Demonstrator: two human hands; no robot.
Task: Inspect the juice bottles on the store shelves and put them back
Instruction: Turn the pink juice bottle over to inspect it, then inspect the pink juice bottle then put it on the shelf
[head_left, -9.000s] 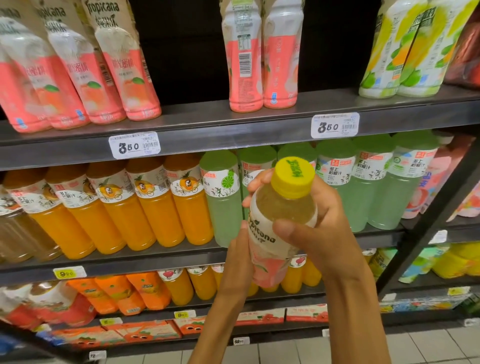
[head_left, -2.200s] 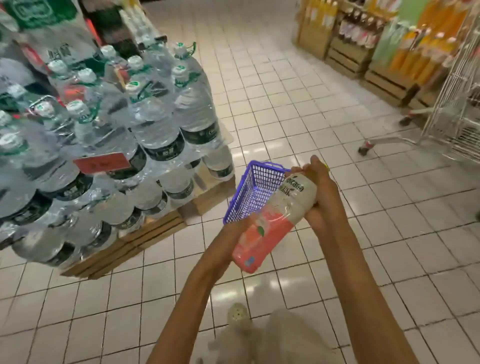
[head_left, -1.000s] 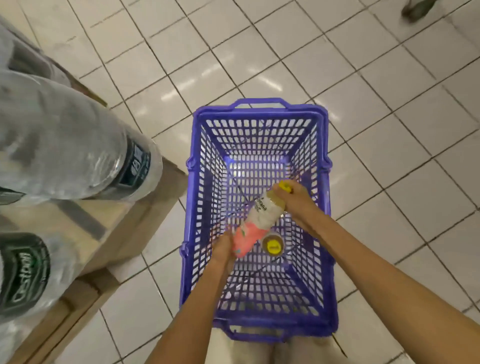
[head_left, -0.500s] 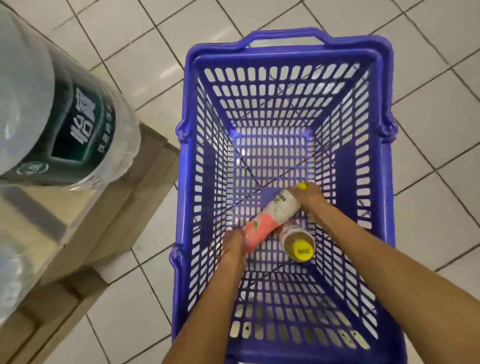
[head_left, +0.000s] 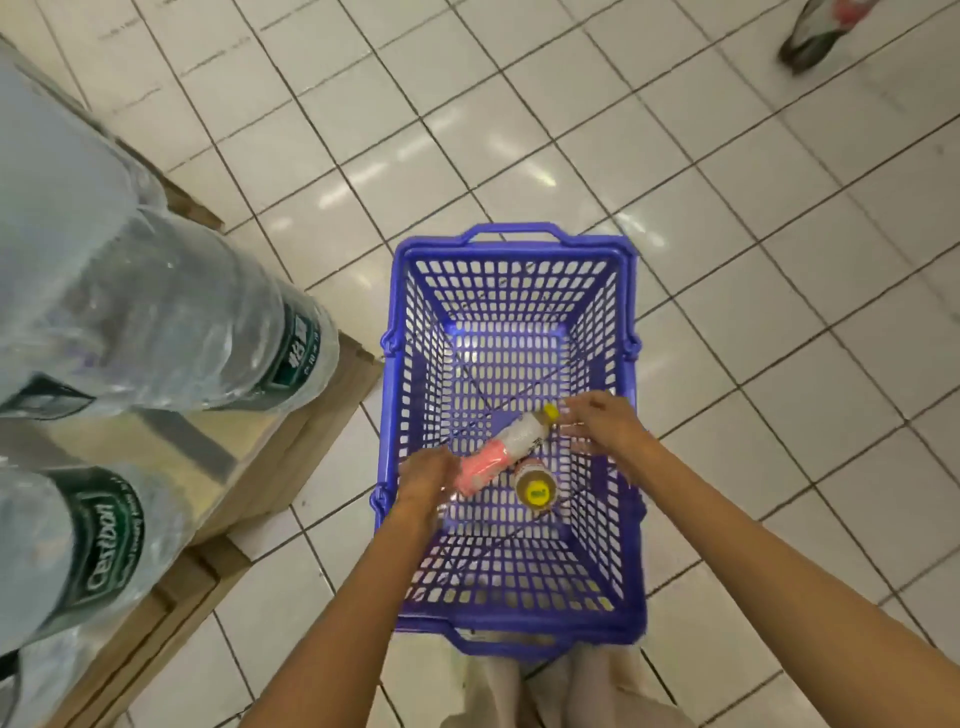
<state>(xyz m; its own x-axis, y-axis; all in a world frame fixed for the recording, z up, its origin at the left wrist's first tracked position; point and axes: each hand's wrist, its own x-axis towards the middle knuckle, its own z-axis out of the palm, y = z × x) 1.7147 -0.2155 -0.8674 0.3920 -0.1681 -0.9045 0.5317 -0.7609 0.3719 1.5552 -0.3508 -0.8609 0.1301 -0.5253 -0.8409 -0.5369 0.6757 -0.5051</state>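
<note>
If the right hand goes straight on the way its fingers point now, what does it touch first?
Probably the yellow cap of the pink-labelled bottle lying in the blue basket. The right hand points left toward it, though depth is unclear.

Half a second ago both hands gripped the pink-labelled bottle (head_left: 501, 451); now it lies in the basket (head_left: 631, 525) against the standing bottle (head_left: 535, 486), the right hand (head_left: 602, 423) opened beside its cap, the left hand (head_left: 427, 480) loosened at its base

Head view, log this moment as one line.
pink bottle lying in blue basket | second bottle upright beside it | left hand at its base | right hand open by cap
</note>
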